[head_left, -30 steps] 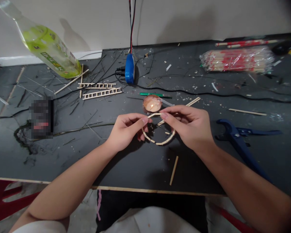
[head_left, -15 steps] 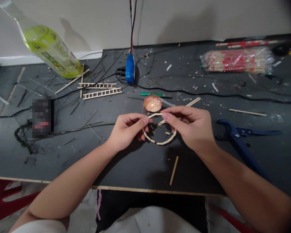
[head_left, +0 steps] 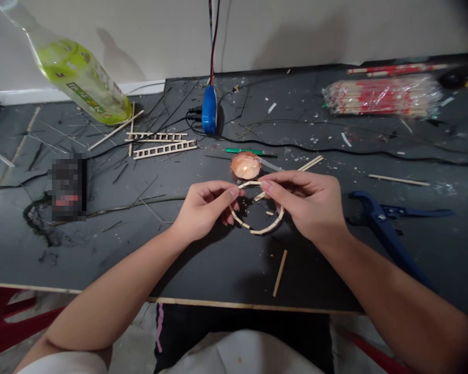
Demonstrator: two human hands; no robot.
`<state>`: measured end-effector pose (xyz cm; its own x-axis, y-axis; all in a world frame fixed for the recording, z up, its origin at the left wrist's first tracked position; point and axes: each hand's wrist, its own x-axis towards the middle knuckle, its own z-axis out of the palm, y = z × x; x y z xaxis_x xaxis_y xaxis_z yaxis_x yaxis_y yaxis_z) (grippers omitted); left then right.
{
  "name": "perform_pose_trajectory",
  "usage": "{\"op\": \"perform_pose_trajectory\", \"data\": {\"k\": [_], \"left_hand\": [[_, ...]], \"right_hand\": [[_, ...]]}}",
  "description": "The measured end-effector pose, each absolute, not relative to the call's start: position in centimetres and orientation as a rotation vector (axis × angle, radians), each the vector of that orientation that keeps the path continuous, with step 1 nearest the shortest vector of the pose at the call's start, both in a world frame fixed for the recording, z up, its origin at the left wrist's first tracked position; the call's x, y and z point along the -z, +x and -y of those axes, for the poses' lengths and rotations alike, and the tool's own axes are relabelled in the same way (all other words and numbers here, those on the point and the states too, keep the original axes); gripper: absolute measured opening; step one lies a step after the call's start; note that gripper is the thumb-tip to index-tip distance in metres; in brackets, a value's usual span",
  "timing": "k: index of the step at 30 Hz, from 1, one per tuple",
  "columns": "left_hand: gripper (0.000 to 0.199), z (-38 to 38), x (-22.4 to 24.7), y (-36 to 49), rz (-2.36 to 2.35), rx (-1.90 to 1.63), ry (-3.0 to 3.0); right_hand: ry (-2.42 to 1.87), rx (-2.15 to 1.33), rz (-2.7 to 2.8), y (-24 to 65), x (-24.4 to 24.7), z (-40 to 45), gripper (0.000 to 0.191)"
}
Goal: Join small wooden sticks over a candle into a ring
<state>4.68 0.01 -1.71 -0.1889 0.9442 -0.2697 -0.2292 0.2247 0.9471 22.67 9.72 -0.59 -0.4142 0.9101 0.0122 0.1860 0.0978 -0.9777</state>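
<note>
We find a left hand and a right hand held above the desk, at centre frame. Between them is a ring of short wooden sticks, just below a lit tea candle. The left fingers are pressed together on the ring's upper left, and the right fingers are clamped on its top. A loose stick lies below the ring. We note two small stick ladders left of the candle, a bottle at upper left, a bag of chopsticks at upper right, and a blue pipe cutter at right.
</note>
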Motion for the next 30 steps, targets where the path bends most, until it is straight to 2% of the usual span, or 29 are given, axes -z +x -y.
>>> {"op": "perform_pose_trajectory", "data": {"k": [30], "left_hand": [[0.029,0.02,1.57,4.70,-1.294,-1.249,0.747]], "right_hand": [[-1.083,-1.394,1.668,22.59,0.46,-9.64,0.009]]}}
